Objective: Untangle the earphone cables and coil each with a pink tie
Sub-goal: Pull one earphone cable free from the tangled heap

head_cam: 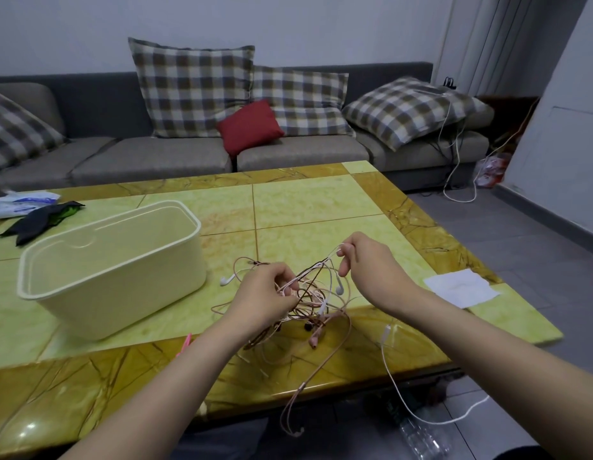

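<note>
Head view: both forearms extend over the surface point(321, 200). The left hand point(265, 293) grip pinches the tangled cables point(308, 295), raised above the surface's 6 o'clock edge. The right hand point(368, 267), at 2 o'clock, grip pinches a white strand point(332, 253).

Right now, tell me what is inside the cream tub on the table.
Inside the cream tub only its bare inner walls and a strip of floor show, with no item in sight. Its near wall covers the rest of the floor, so anything there is hidden.
</note>
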The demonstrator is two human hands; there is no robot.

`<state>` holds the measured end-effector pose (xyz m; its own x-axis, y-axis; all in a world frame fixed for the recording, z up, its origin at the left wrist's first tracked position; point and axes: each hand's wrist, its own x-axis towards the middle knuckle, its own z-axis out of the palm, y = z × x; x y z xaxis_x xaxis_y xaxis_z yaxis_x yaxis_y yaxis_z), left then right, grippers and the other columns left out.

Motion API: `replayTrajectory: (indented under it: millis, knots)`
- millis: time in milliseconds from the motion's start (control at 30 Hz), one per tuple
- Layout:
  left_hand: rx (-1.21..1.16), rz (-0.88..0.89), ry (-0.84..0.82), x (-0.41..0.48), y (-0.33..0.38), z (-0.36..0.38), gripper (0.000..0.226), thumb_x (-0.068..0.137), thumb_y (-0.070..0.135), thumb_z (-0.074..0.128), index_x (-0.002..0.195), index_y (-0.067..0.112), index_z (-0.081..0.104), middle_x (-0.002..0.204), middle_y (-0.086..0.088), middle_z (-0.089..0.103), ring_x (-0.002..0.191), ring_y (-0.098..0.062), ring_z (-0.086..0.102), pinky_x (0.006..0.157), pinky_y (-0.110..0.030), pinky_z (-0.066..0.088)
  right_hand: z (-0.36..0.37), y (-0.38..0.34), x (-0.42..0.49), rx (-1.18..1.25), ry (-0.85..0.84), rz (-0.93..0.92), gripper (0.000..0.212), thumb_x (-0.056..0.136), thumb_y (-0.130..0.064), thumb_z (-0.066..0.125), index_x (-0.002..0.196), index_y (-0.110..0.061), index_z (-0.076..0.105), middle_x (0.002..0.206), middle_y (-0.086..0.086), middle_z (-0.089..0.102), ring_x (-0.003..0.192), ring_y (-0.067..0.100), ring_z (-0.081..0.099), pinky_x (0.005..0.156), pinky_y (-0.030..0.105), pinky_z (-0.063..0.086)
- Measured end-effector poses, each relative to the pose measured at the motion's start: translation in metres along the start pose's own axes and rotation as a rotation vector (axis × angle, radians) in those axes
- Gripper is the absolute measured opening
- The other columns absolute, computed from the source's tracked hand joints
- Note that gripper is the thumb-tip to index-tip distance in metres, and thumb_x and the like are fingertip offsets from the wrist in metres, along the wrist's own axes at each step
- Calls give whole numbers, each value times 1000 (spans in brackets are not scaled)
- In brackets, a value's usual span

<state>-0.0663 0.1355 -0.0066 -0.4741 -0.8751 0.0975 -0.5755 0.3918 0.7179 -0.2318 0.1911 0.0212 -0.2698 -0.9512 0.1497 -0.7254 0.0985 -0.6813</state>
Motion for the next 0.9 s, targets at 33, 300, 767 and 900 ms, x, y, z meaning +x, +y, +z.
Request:
replayTrajectory:
  millis: [33,300,767,900]
  knots:
    - [47,-2,-27,1,-2,0,21,73,2,65,67,20,56,60,9,54,56,-14,58,56,-25,44,0,-1,-1,-19,0,-7,15,99,-9,36,96,-13,49,78,-2,62,62,8,51,56,24,40]
    - [-68,-8,27,-2,-12,2,11,82,5,66,77,12,60,71,-1,70,64,-10,66,65,-23,50,3,-7,-7,-107,-23,-84,18,100,-17,38,118,-18,41,88,0,64,74,17,58,65,38,48]
    - [-257,-1,84,-3,8,-13,19,94,17,50,88,14,68,61,1,57,53,-4,51,59,-23,42,14,-8,-9,-111,-193,-95,17,95,-28,53,92,-19,66,84,-2,68,82,16,60,73,33,48]
    - [-44,-25,40,-1,-6,-18,21,94,11,51,95,16,71,78,2,64,68,-11,57,53,-11,41,7,-1,-7,-52,-180,-67,20,96,-21,49,84,-21,66,72,-6,67,49,0,48,47,14,34]
